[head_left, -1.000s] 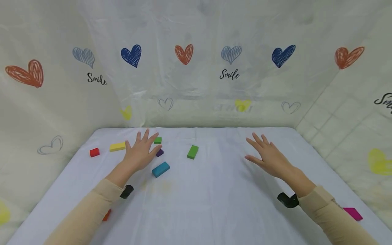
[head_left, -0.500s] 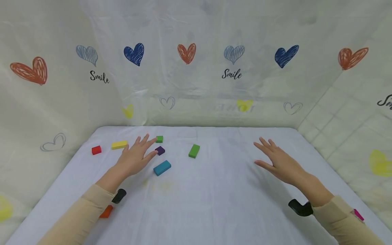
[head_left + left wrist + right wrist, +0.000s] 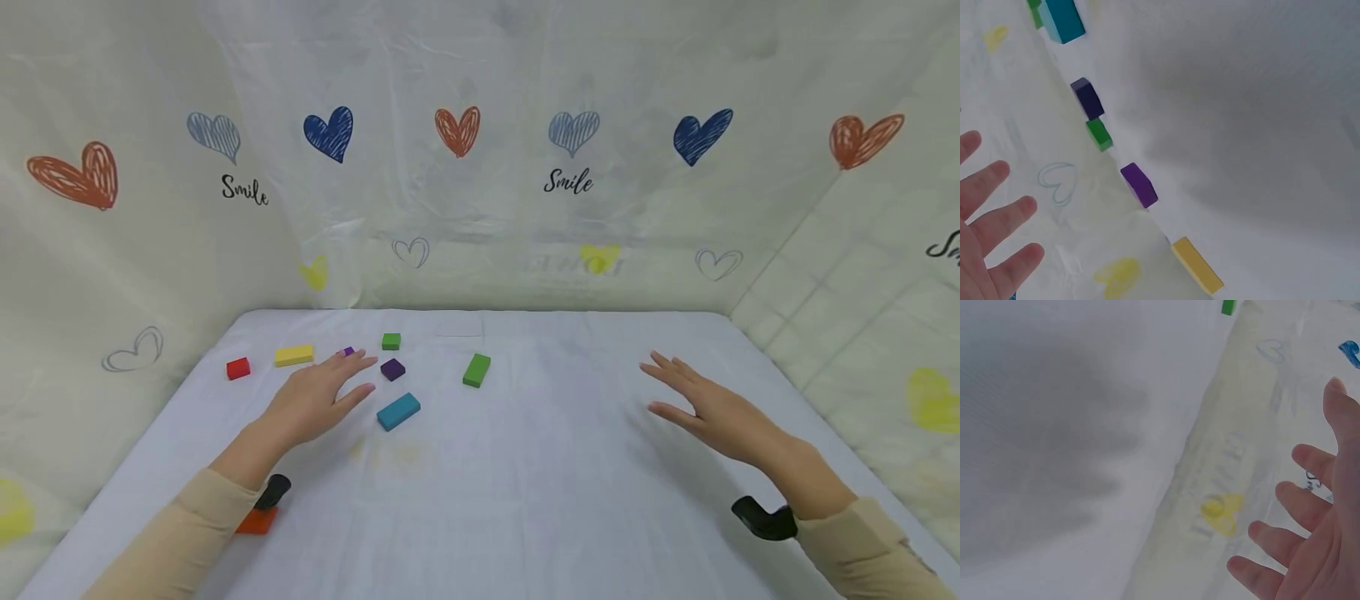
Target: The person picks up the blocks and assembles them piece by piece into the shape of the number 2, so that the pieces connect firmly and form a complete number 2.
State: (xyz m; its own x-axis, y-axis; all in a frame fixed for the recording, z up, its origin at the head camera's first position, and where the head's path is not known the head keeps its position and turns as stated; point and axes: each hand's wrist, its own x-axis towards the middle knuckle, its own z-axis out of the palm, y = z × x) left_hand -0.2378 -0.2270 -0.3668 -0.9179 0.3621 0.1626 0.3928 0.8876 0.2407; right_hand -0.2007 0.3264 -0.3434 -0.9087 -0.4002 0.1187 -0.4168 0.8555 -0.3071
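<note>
My left hand (image 3: 311, 402) hovers over the left part of the white table with its fingers spread and nothing in them. Beyond its fingertips lie a dark purple block (image 3: 392, 369) and a small green block (image 3: 391, 342); a blue block (image 3: 398, 412) is just to its right. A brighter purple block (image 3: 1139, 185) shows whole in the left wrist view but is mostly hidden behind the fingers in the head view. My right hand (image 3: 723, 417) is held above the right side of the table, fingers extended, holding nothing.
A yellow block (image 3: 293, 356) and a red block (image 3: 238, 368) lie at the far left. Near the middle is a longer green block (image 3: 476, 370). An orange block (image 3: 257, 522) sits partly under the left forearm. A heart-printed sheet (image 3: 495, 208) hangs behind the table.
Both hands have drawn back toward me and outward, the left to the left, the right to the right. The bright purple block has come partly into sight; the pink one is now hidden.
</note>
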